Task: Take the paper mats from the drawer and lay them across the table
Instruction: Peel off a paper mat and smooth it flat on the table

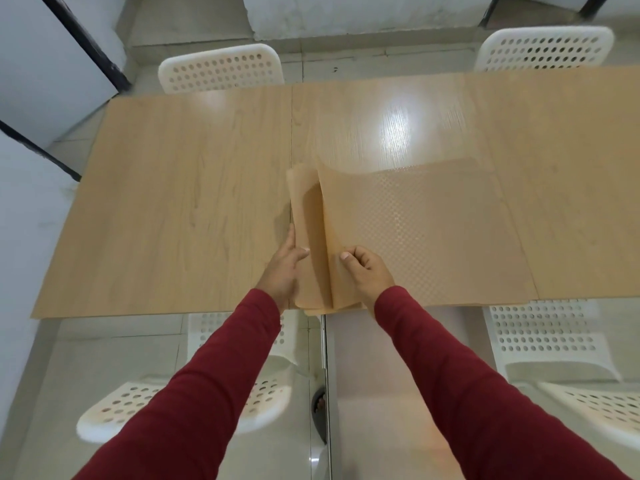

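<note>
Tan paper mats with a fine dotted pattern lie on the wooden table [173,202] near its front edge. One mat [426,233] is spread flat to the right of the table's middle seam. Its left edge curls up beside a second, narrower curled mat [304,216]. My left hand [282,271] holds the curled mat from its left side, thumb on the paper. My right hand [367,268] pinches the raised left edge of the flat mat with curled fingers. Both sleeves are dark red.
White perforated plastic chairs stand around the table: two at the far side [221,69] [543,48], two at the near side [194,403] [554,344]. The floor is pale tile. White panels with black frames [52,57] stand at the left.
</note>
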